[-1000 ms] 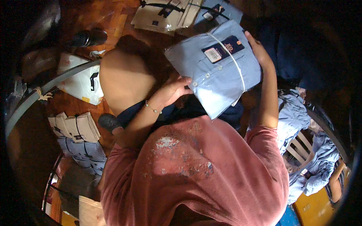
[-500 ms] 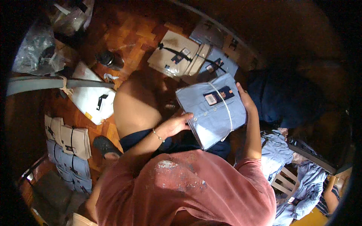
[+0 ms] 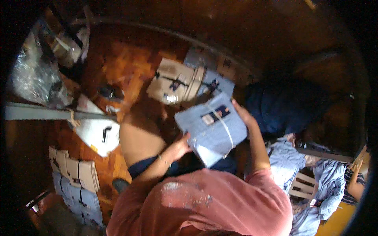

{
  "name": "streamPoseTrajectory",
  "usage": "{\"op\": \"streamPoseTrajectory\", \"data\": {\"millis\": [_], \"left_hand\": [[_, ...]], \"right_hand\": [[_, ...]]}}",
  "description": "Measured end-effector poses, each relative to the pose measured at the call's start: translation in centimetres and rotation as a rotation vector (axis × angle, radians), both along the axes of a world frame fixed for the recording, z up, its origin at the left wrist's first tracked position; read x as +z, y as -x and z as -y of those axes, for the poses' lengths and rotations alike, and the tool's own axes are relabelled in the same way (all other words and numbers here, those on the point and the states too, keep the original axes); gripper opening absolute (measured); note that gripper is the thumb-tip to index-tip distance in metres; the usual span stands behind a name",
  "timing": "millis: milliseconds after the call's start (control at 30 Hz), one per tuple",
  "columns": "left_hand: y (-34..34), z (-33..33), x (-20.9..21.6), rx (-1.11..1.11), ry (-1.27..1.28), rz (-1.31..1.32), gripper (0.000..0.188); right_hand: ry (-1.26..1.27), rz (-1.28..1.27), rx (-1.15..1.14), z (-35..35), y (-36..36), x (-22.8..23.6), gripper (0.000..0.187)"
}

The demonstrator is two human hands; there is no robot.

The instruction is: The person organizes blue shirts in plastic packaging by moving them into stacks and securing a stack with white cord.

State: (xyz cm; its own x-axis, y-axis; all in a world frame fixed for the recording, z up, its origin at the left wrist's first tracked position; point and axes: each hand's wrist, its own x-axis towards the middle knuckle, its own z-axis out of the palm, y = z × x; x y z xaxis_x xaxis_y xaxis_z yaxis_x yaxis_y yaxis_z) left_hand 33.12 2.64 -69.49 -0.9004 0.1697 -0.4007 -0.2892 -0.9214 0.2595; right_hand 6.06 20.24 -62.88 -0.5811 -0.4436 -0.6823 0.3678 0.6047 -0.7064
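Between both hands I hold a stack of folded light-blue shirts [image 3: 212,133], bound with a white band, a dark label and a white tag on top. My left hand [image 3: 181,148] grips the near left edge, thumb on top. On the far right side my right hand [image 3: 243,114] is wrapped round the edge, its fingers partly hidden. Just beyond the stack lie beige folded shirts [image 3: 167,78] tied with black bands, beside a bundle of blue folded shirts [image 3: 222,83] on the floor.
Beige bundles [image 3: 82,173] and blue bundles [image 3: 78,198] stand in rows at lower left. A white package [image 3: 98,133] lies beneath a grey bar [image 3: 39,113]. Clear plastic bags [image 3: 35,74] are at upper left. Loose blue shirts [image 3: 330,188] hang over a slatted white chair [image 3: 302,185]; another person's arm [image 3: 356,187] shows behind.
The view has tilted, so most things sit lower in the picture. Both hands still hold the blue shirt stack, which appears slightly further left and lower.
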Motion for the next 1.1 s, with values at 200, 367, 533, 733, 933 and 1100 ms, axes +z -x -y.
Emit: {"op": "streamPoseTrajectory", "data": {"millis": [200, 367, 533, 733, 933, 1100], "left_hand": [[-0.1, -0.4, -0.9, 0.060, 0.016, -0.011, 0.060], [-0.2, 1.0, 0.3, -0.001, 0.036, -0.034, 0.067], [-0.5, 0.9, -0.4, 0.056, 0.020, -0.008, 0.071], [-0.7, 1.0, -0.3, 0.140, 0.098, 0.021, 0.064], [-1.8, 0.3, -3.1, 0.127, 0.106, -0.010, 0.068], [-3.0, 1.0, -1.9, 0.167, 0.149, 0.070, 0.067]], "right_hand": [[0.025, -0.170, 0.080, 0.2, -0.1, 0.5, 0.063], [-0.077, -0.165, 0.066, 0.8, 0.0, -0.8, 0.064], [-0.086, -0.053, 0.041, 2.2, -1.3, 2.1, 0.064], [-0.170, 0.062, 0.287, 0.9, 2.3, 4.0, 0.073], [-0.235, -0.310, -0.044, -4.5, 8.8, -14.5, 0.060], [-0.182, -0.267, -0.260, -4.5, 7.1, -19.7, 0.052]]}}
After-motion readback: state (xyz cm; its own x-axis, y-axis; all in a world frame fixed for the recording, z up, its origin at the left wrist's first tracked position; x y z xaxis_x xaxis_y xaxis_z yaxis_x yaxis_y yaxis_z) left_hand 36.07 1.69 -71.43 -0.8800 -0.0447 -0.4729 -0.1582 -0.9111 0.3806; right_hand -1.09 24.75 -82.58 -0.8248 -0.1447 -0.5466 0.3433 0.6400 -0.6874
